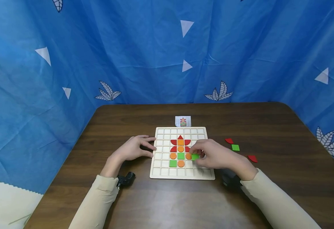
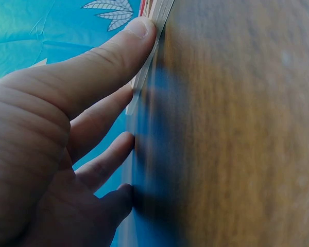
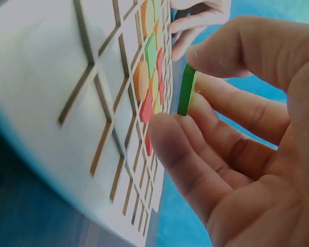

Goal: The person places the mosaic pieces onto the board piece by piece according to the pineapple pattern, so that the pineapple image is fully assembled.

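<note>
A white grid board (image 1: pixel 164 172) lies on the table, with red, orange and green pieces set in its middle cells. Over the cells to the right of those pieces, my right hand (image 1: pixel 212 154) pinches a green square tile (image 1: pixel 195 157). The right wrist view shows that tile (image 3: pixel 186 91) on edge between thumb and fingers, apart from the board. My left hand (image 1: pixel 132 148) lies at the board's left side, its thumb and fingertips touching the edge. On the board, an orange round piece (image 1: pixel 188 156) sits just left of the held tile.
A small printed pattern card (image 1: pixel 183 121) lies behind the board. Two red pieces (image 1: pixel 229 140) (image 1: pixel 252 158) and a green square (image 1: pixel 235 147) lie loose on the wooden table (image 1: pixel 126 121) to the right. A blue patterned curtain (image 1: pixel 155 47) hangs behind.
</note>
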A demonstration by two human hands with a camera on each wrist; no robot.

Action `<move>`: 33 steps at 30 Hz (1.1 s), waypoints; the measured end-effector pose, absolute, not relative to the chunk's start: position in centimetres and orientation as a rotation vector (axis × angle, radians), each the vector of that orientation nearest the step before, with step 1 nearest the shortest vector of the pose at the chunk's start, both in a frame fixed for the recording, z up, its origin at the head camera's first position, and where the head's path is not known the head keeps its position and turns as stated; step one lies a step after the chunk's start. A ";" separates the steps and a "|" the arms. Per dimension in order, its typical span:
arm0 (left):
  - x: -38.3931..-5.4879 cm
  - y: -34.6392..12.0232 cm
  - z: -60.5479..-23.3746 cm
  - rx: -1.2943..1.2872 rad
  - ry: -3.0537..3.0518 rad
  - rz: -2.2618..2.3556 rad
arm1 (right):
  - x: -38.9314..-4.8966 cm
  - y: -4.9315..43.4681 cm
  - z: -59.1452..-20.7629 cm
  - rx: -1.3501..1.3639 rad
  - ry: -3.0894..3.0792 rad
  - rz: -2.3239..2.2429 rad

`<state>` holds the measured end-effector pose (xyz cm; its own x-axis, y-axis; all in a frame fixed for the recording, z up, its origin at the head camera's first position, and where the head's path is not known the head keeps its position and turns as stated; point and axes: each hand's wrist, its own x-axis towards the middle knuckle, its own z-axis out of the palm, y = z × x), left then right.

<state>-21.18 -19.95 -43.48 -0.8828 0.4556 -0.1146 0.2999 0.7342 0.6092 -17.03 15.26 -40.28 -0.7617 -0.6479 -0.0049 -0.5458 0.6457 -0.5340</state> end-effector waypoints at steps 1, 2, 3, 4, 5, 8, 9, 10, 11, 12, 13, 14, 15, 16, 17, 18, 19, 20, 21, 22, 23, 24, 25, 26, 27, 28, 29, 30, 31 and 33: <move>-21.2 -19.9 -43.4 0.593 2.680 0.876 | -17.0 15.0 -40.3 -0.982 2.662 -0.765; -21.2 -19.9 -43.4 0.592 2.680 0.875 | -17.0 14.8 -40.3 -0.986 2.658 -0.760; -21.1 -19.9 -43.4 0.591 2.680 0.874 | -17.0 14.5 -40.4 -0.984 2.655 -0.752; -21.1 -19.9 -43.4 0.588 2.681 0.874 | -17.1 14.2 -40.4 -0.989 2.650 -0.749; -21.1 -19.9 -43.5 0.585 2.681 0.874 | -17.1 14.0 -40.5 -0.990 2.645 -0.746; -21.1 -20.0 -43.5 0.579 2.680 0.874 | -17.1 13.5 -40.8 -0.980 2.628 -0.751; -21.1 -20.0 -43.6 0.576 2.681 0.874 | -17.1 13.4 -41.0 -0.980 2.626 -0.753; -21.1 -20.0 -43.6 0.575 2.682 0.874 | -17.0 13.4 -41.1 -0.977 2.624 -0.758; -21.1 -20.0 -43.6 0.573 2.682 0.873 | -17.0 13.4 -41.2 -0.989 2.624 -0.762; -21.1 -20.0 -43.6 0.575 2.684 0.870 | -17.0 13.4 -41.3 -0.989 2.627 -0.766; -21.1 -20.0 -43.6 0.576 2.686 0.867 | -16.9 13.4 -41.4 -0.990 2.632 -0.767; -21.2 -20.0 -43.6 0.580 2.688 0.865 | -16.9 13.4 -41.5 -0.993 2.637 -0.767; -21.2 -19.9 -43.6 0.582 2.689 0.862 | -16.8 13.5 -41.6 -0.993 2.640 -0.768; -21.2 -19.9 -43.6 0.586 2.689 0.859 | -16.8 13.5 -41.7 -0.994 2.642 -0.769; -21.2 -19.9 -43.6 0.589 2.690 0.857 | -16.7 13.5 -41.8 -0.997 2.642 -0.771; -21.2 -19.9 -43.6 0.592 2.692 0.855 | -16.6 13.5 -41.9 -0.988 2.642 -0.771; -21.2 -19.8 -43.6 0.595 2.693 0.852 | -16.6 13.6 -42.0 -0.992 2.644 -0.769; -21.2 -19.8 -43.5 0.599 2.694 0.850 | -16.5 13.6 -42.0 -1.000 2.644 -0.769; -21.2 -19.8 -43.5 0.602 2.694 0.849 | -16.4 13.6 -42.0 -1.007 2.647 -0.767; -21.2 -19.7 -43.5 0.605 2.694 0.850 | -16.4 13.6 -42.1 -1.022 2.650 -0.764; -21.2 -19.7 -43.4 0.606 2.694 0.851 | -16.3 13.6 -42.0 -1.035 2.654 -0.755; -21.2 -19.7 -43.4 0.605 2.693 0.851 | -16.3 13.6 -42.0 -1.045 2.659 -0.741; -21.2 -19.7 -43.4 0.604 2.693 0.852 | -16.2 13.6 -42.0 -1.054 2.662 -0.726; -21.2 -19.7 -43.4 0.605 2.693 0.852 | -16.2 13.6 -41.9 -1.061 2.664 -0.713; -21.2 -19.7 -43.4 0.601 2.692 0.854 | -16.1 13.5 -41.9 -1.062 2.666 -0.696; -21.3 -19.7 -43.4 0.598 2.692 0.856 | -16.1 13.5 -41.8 -1.064 2.667 -0.683; -21.3 -19.7 -43.4 0.596 2.692 0.858 | -16.1 13.5 -41.8 -1.059 2.665 -0.676; -21.3 -19.7 -43.5 0.589 2.692 0.859 | -16.0 13.5 -41.9 -1.053 2.661 -0.671; -21.2 -19.8 -43.5 0.592 2.692 0.860 | -16.1 13.5 -41.9 -1.048 2.655 -0.673; -21.2 -19.8 -43.6 0.593 2.691 0.862 | -16.1 13.4 -42.0 -1.039 2.646 -0.674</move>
<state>-21.21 -19.83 -43.59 -0.8848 0.4519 -0.1135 0.3018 0.7414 0.5994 -16.05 13.44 -41.96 -0.7259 -0.6869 -0.0359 -0.5860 0.6449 -0.4906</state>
